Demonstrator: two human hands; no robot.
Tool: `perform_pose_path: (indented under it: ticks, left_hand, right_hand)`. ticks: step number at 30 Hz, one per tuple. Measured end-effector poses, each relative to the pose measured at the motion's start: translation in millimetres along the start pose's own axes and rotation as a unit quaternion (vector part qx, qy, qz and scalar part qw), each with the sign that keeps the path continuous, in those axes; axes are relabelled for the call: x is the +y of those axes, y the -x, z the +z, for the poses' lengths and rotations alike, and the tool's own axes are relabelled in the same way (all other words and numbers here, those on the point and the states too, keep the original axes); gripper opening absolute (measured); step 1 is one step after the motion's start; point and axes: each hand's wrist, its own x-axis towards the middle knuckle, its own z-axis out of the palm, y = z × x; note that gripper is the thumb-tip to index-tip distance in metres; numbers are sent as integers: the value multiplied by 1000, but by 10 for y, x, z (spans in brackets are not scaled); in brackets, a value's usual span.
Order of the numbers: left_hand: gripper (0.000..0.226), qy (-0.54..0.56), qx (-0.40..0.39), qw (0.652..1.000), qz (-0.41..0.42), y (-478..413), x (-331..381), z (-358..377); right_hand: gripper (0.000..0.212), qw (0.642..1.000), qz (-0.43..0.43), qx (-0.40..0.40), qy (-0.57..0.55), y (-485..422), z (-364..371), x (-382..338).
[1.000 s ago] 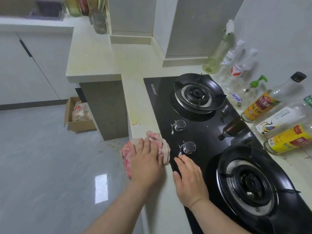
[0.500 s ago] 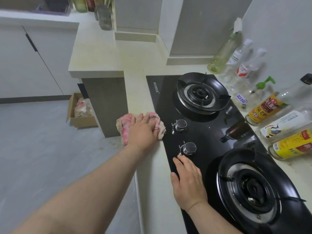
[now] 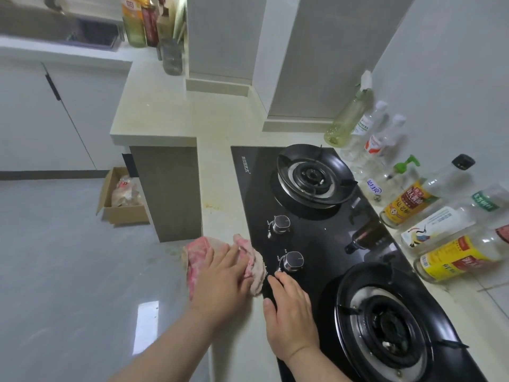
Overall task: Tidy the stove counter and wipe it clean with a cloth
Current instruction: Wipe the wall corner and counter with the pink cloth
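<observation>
- Head view: left grip (image 3: 220,277), flat and wide, presses the pink cloth (image 3: 199,255) under it on the tabletop (image 3: 220,166).
- Yellow spots (image 3: 213,206) lie straight ahead of it.
- Right grip (image 3: 292,318) rests flat on the stove (image 3: 316,238) just beside.

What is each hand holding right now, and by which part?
Nothing is gripped. The left hand presses flat on the middle of the pink cloth. The right hand rests on the stove glass beside the near knob, empty.
</observation>
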Motion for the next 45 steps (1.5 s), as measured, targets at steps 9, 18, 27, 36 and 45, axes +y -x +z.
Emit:
perform_pose_path:
  ticks: [9,18,27,36,45]
  left_hand:
    - [53,-6,-70,998,2,116,-14,41]
    - [55,1,-32,999,-10,-302,-137,4]
    - [53,49,12,999,13,-465,-230,-12]
    - [51,71,40,997,-4,-912,-416,-113]
    - [46,57,43,997,8,-1381,-649,-188]
  right_hand:
    - [49,999,-15,46,-2,-27,20,48]
    - [48,998,-27,59,7,-46,45,49]
    - [40,992,-57,108,-25,-137,-56,-85]
    - [34,964,145,179,-133,-1223,-679,39]
    - [40,989,87,-43,-108,-2032,-579,-210]
